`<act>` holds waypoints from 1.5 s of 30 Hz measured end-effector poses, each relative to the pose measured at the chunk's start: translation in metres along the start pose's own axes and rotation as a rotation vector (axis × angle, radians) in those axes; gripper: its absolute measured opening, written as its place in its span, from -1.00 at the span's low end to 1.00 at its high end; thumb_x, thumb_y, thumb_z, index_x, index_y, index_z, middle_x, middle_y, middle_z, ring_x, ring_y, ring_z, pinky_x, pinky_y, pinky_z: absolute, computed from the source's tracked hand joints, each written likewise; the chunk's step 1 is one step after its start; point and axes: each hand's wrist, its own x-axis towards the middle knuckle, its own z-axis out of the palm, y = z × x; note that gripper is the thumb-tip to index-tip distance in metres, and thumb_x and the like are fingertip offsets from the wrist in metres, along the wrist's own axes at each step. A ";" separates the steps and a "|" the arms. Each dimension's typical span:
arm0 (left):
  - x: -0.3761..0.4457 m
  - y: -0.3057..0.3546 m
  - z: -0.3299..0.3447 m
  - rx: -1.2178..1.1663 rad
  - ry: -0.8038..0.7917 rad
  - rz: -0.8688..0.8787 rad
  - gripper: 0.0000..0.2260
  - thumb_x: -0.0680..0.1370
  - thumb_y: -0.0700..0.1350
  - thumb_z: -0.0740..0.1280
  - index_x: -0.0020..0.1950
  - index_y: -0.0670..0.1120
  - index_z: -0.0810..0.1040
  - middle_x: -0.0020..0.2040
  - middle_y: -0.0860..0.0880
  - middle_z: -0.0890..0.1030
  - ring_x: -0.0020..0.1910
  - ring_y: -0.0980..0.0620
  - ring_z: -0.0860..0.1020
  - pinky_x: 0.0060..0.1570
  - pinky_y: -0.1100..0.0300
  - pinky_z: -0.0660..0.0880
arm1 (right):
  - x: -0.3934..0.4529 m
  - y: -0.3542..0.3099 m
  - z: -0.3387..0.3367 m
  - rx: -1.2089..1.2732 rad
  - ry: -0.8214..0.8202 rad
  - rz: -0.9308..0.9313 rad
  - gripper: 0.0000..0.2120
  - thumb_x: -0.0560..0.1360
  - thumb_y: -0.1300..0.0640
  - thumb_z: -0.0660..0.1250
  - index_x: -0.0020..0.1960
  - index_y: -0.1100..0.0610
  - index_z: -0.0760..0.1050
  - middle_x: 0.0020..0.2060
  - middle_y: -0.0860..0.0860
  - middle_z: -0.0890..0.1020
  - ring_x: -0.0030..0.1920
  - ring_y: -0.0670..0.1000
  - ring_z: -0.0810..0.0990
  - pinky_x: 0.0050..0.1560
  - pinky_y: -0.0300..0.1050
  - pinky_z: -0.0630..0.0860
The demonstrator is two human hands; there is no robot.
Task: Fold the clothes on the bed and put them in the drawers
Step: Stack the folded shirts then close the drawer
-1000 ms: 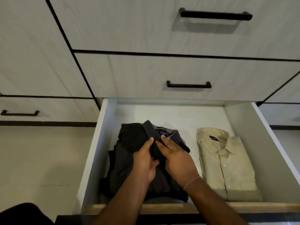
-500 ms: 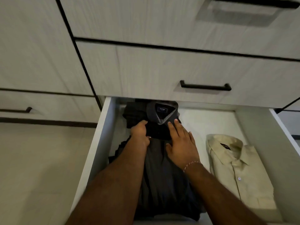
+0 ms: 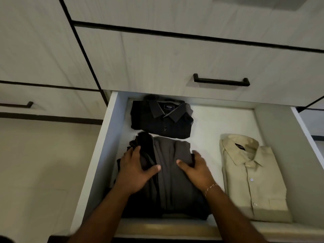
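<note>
Open drawer (image 3: 98, 165), three folded pieces inside. Left hand (image 3: 135, 172) and right hand (image 3: 196, 168) both gripping sides of grey folded garment (image 3: 171, 181) at front left, thumbs on top, fingers curled over edges. Dark collared shirt (image 3: 161, 120) sits just behind it, near back. Beige shirt (image 3: 252, 176) on right, apart from both. Closed drawer with black handle (image 3: 221, 81) above.

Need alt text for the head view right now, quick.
Both hands, left hand and right hand, grip a folded grey garment in an open white drawer, between a dark shirt behind and a cream shirt beside.
</note>
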 end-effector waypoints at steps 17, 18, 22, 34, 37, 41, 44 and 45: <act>-0.048 -0.021 -0.011 0.184 0.039 0.132 -0.02 0.36 0.37 0.52 0.64 0.11 0.15 0.63 -0.03 0.09 0.61 -0.15 0.10 0.54 -0.18 0.23 | -0.038 0.001 -0.013 -0.319 -0.016 -0.478 0.09 0.26 -0.52 0.46 0.64 -0.17 0.11 0.65 0.02 0.06 0.61 0.09 0.08 0.60 0.16 0.07; -0.053 -0.022 -0.012 0.288 0.027 0.218 -0.05 0.36 0.38 0.48 0.64 0.11 0.16 0.63 -0.02 0.08 0.61 -0.13 0.08 0.55 -0.18 0.20 | -0.048 -0.002 -0.002 -0.483 -0.015 -0.714 0.09 0.26 -0.55 0.42 0.64 -0.19 0.09 0.66 -0.02 0.02 0.62 0.09 0.06 0.61 0.24 0.02; -0.058 -0.017 -0.016 0.176 0.254 0.397 -0.57 0.44 0.08 0.40 0.28 -0.01 0.54 0.32 -0.06 0.45 0.33 -0.12 0.43 0.29 -0.09 0.46 | -0.067 -0.002 0.028 -0.887 -0.237 -0.942 0.08 0.29 -0.41 0.44 0.65 -0.21 -0.02 0.65 -0.01 0.02 0.62 0.13 0.05 0.56 0.45 -0.11; -0.074 -0.007 -0.031 -0.382 -0.666 0.101 -0.71 0.61 -0.14 0.22 -0.07 -0.20 0.72 -0.10 -0.16 0.75 -0.23 -0.06 0.70 -0.20 0.17 0.60 | -0.053 -0.054 -0.018 -0.716 -0.511 -0.686 -0.15 0.46 0.33 0.35 0.64 -0.13 0.18 0.60 0.06 0.30 0.60 0.10 0.26 0.52 0.07 0.34; -0.077 -0.004 -0.018 -0.208 -0.715 -0.014 -0.75 0.65 -0.08 0.30 0.16 -0.15 0.73 0.14 -0.06 0.74 0.10 -0.01 0.68 0.20 0.11 0.54 | -0.043 -0.072 -0.029 -0.714 -0.472 -0.637 -0.21 0.47 0.33 0.34 0.60 -0.15 0.29 0.29 0.16 0.62 0.22 0.20 0.61 0.29 0.06 0.53; -0.079 -0.013 -0.001 -0.146 -0.581 -0.104 -0.60 0.69 -0.14 0.28 0.54 -0.10 0.41 0.41 0.02 0.46 0.35 -0.05 0.48 0.24 0.27 0.30 | -0.031 -0.089 -0.037 -0.610 -0.461 -0.609 -0.25 0.45 0.41 0.32 0.57 -0.06 0.37 0.31 0.16 0.60 0.25 0.19 0.58 0.34 0.08 0.49; -0.066 -0.013 0.000 -1.039 -0.321 -0.406 -0.80 0.73 -0.19 0.13 0.21 -0.18 0.53 0.20 -0.17 0.66 0.08 -0.16 0.69 0.03 0.05 0.60 | -0.032 -0.097 -0.045 -0.532 -0.397 -0.668 -0.29 0.42 0.42 0.34 0.52 0.00 0.44 0.31 0.11 0.64 0.27 0.17 0.62 0.38 -0.02 0.47; -0.065 -0.014 0.000 -1.374 -0.217 -0.473 -0.74 0.74 -0.13 0.12 0.24 -0.17 0.56 0.17 -0.24 0.69 0.08 -0.22 0.72 -0.03 -0.04 0.66 | -0.036 -0.098 -0.044 -0.513 -0.394 -0.683 -0.30 0.42 0.41 0.35 0.51 0.01 0.45 0.30 0.10 0.65 0.26 0.16 0.62 0.38 -0.05 0.47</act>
